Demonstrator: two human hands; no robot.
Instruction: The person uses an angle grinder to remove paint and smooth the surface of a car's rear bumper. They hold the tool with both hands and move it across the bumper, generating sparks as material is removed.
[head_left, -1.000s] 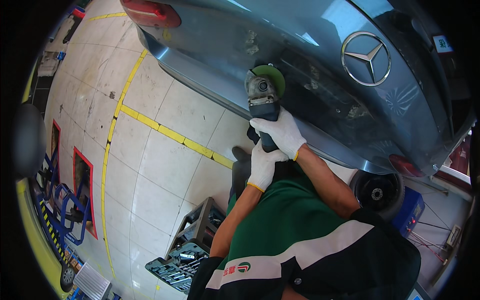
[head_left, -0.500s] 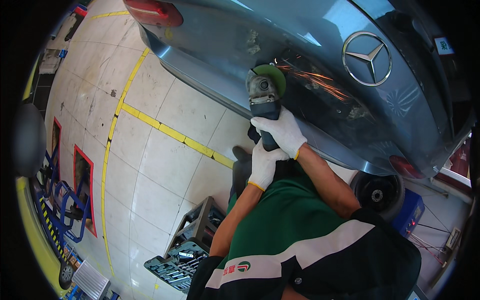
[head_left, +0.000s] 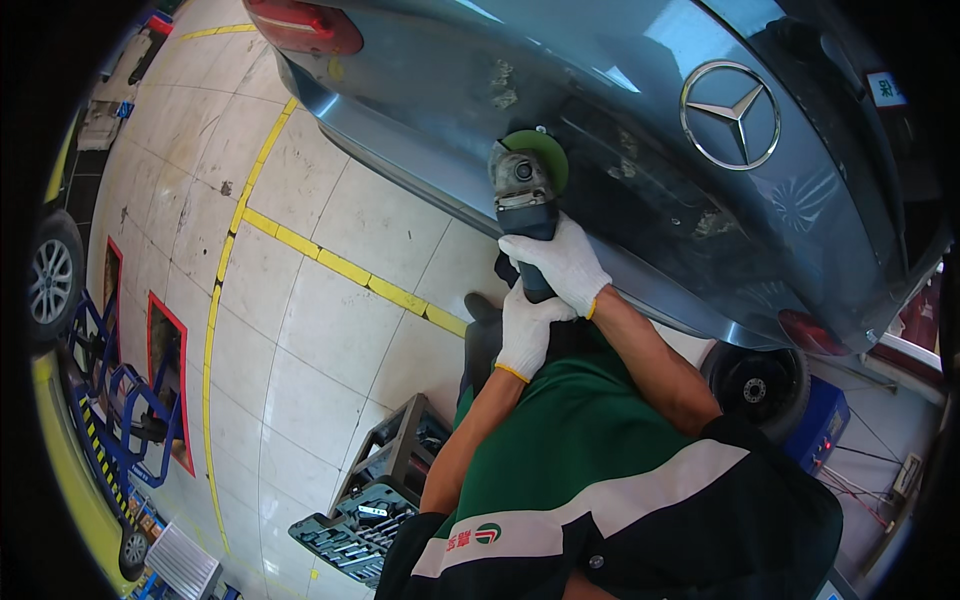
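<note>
Both my hands wear white knit gloves with yellow cuffs and grip an angle grinder (head_left: pixel 527 215). My right hand (head_left: pixel 566 266) wraps round its body behind the metal gear head. Lower down, my left hand (head_left: pixel 530 328) closes round the rear end of the handle. The grinder's green disc (head_left: pixel 550 160) is up against a small bright stud or bolt on the dark recessed panel of a grey-blue car's rear (head_left: pixel 420 130); whether they touch I cannot tell. No sparks show. Patches of old residue mark the panel.
At my lower left an opened socket set (head_left: pixel 355 535) rests by a grey tool cart (head_left: pixel 405 450). A loose wheel (head_left: pixel 755 388) stands beside a blue machine (head_left: pixel 815 430) at right. Blue lift frames (head_left: pixel 135 420) and a yellow-green car (head_left: pixel 70 470) are far left.
The orange sparks that flew rightward from the disc have stopped. The grinder and both hands keep nearly the same place and grip.
</note>
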